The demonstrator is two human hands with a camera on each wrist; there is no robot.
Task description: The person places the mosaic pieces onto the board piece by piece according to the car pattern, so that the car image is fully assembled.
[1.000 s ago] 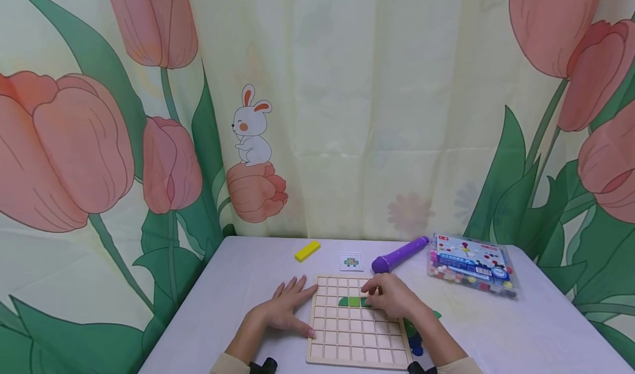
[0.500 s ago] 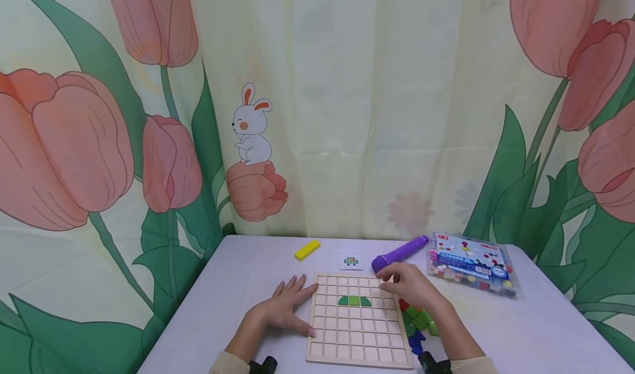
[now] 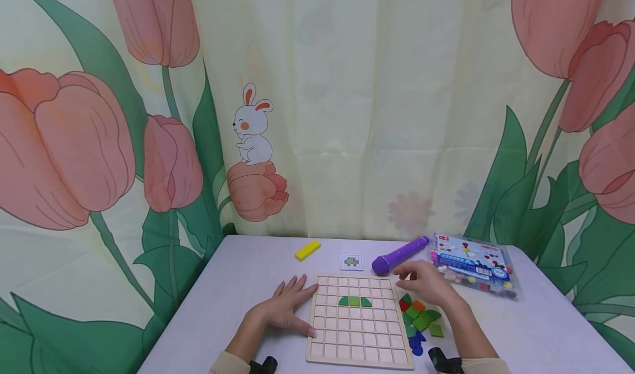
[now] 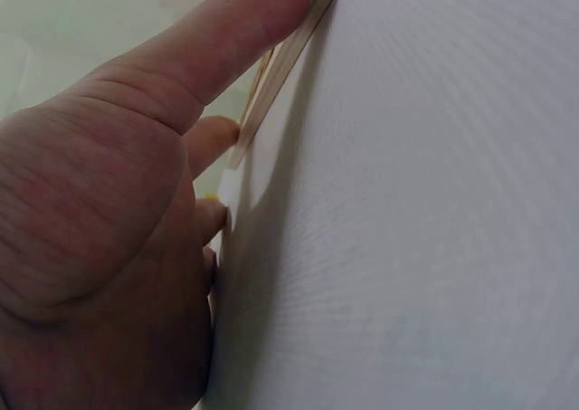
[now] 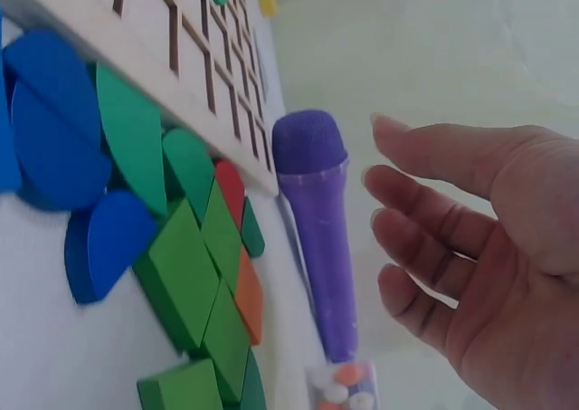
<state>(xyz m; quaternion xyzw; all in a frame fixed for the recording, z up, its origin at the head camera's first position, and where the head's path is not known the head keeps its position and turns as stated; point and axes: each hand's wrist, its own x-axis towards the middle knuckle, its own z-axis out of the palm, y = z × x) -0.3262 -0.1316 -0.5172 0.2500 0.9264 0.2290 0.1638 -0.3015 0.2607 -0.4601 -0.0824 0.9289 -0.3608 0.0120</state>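
A wooden grid board [image 3: 357, 324] lies on the table; three green pieces [image 3: 354, 301] form a short row in its upper part. My left hand [image 3: 285, 308] rests at the board's left edge, fingers spread, with the thumb on the frame. In the left wrist view that thumb [image 4: 244, 30] touches the wooden edge. My right hand [image 3: 426, 283] hovers beyond the board's right edge, fingers loosely bent, holding nothing. Below it lies a pile of coloured blocks [image 5: 181, 274]: green squares, green and blue rounded pieces, with a red and an orange one.
A purple microphone [image 3: 399, 255] lies behind the board, beside a clear box of colourful beads [image 3: 473, 266] at the back right. A small pattern card [image 3: 351, 261] and a yellow block [image 3: 307, 250] lie at the back. A tulip-print curtain [image 3: 337, 115] hangs behind the table.
My right hand has moved from the row of green pieces on the board out to the right, uncovering the row and the pile of blocks. My left hand has stayed in place.
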